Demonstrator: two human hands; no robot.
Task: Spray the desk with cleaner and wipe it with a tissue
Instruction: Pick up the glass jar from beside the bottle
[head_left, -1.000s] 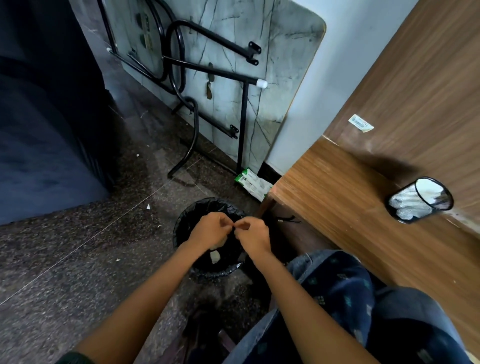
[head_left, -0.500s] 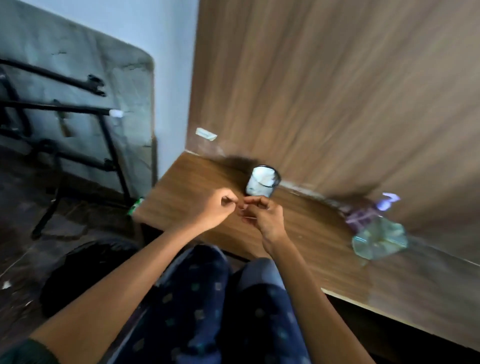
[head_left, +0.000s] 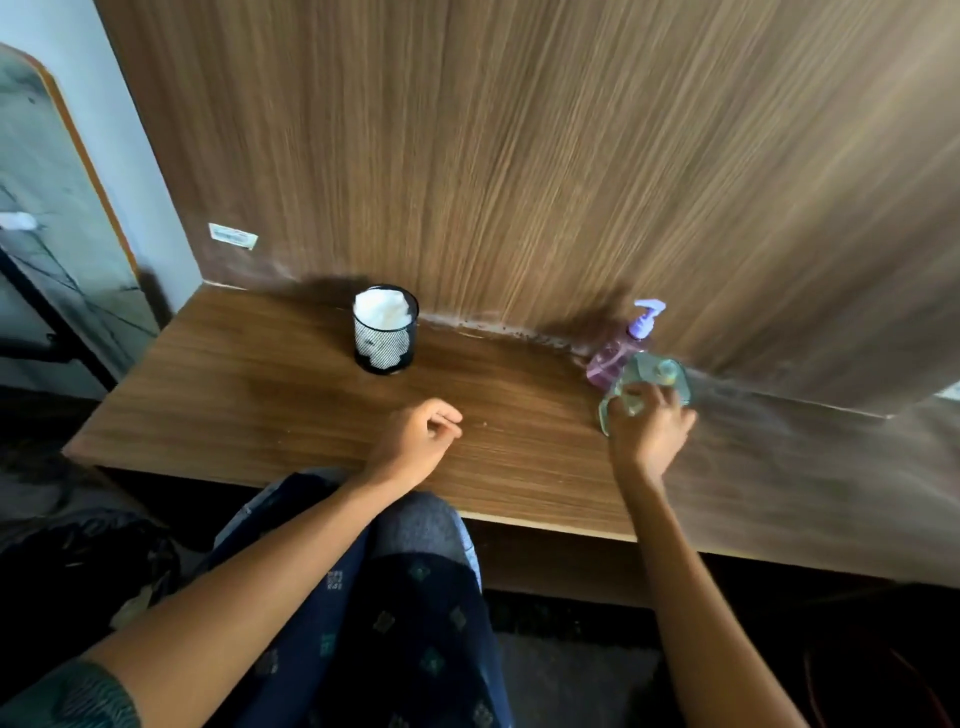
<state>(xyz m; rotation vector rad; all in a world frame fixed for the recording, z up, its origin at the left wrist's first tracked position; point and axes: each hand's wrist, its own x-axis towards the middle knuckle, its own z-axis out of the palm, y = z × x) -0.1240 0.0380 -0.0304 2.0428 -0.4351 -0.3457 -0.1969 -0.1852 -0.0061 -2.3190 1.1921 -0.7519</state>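
A wooden desk (head_left: 291, 415) runs along a wood-panelled wall. A black mesh cup (head_left: 385, 332) stuffed with white tissue stands at the back centre. At the back right a clear green spray bottle (head_left: 647, 382) lies against a purple pump bottle (head_left: 621, 348). My right hand (head_left: 647, 431) is on the green bottle, its fingers wrapped over the near side. My left hand (head_left: 418, 441) hovers over the desk's middle, loosely curled, with nothing in it.
A folded table (head_left: 47, 218) leans against the white wall at the left. A black bin (head_left: 88, 561) sits on the floor at the lower left. My legs in dark patterned trousers (head_left: 395, 597) are under the desk's front edge.
The view swung from the floor bin up to the desk. My hands, held together before, have parted: the right went right onto the green bottle, the left stayed over the desk.
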